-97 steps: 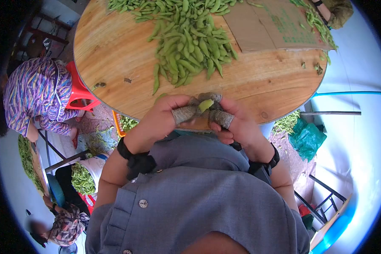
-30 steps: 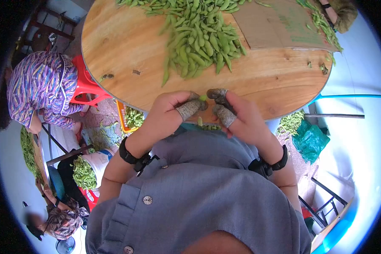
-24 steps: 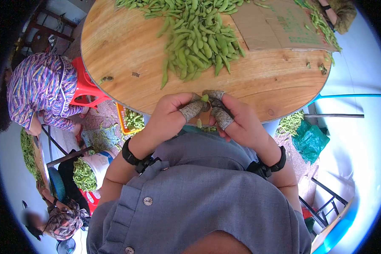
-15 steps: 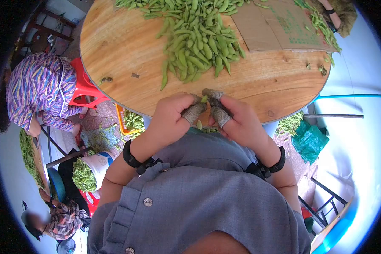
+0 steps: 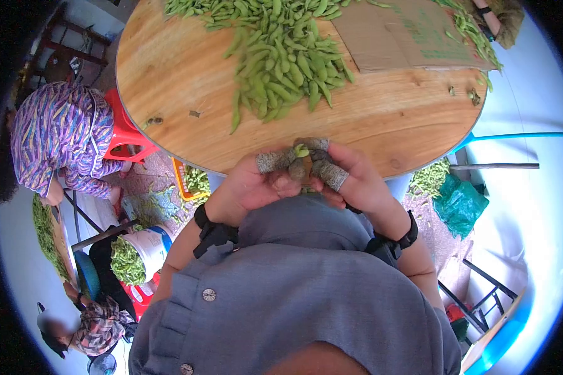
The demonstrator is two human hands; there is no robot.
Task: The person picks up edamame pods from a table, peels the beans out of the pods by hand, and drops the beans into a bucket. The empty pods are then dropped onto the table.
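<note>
Both of my hands meet in front of my body at the near edge of the round wooden table (image 5: pixel 187 134). Worn grey finger covers wrap several fingertips. My left hand (image 5: pixel 259 181) is turned partly palm-up, its covered fingers closed on a small green edamame pod (image 5: pixel 301 151). From the other side my right hand (image 5: pixel 353 172) closes thumb and finger on the same pod, of which only a bit shows. Beyond my hands lies a large heap of edamame pods (image 5: pixel 288 65).
Flattened cardboard (image 5: pixel 406 40) lies on the table at right. A person in a patterned top (image 5: pixel 59 134) sits on a red stool (image 5: pixel 124 128) at left. On the floor are a white bucket (image 5: pixel 153 250) of pods, an orange basket (image 5: pixel 182 181) and a green plastic bag (image 5: pixel 460 206).
My left hand has rolled more palm-up and the fingertips have drawn closer together. A pale green bean seen below the fingers earlier no longer shows. The view has shifted slightly.
</note>
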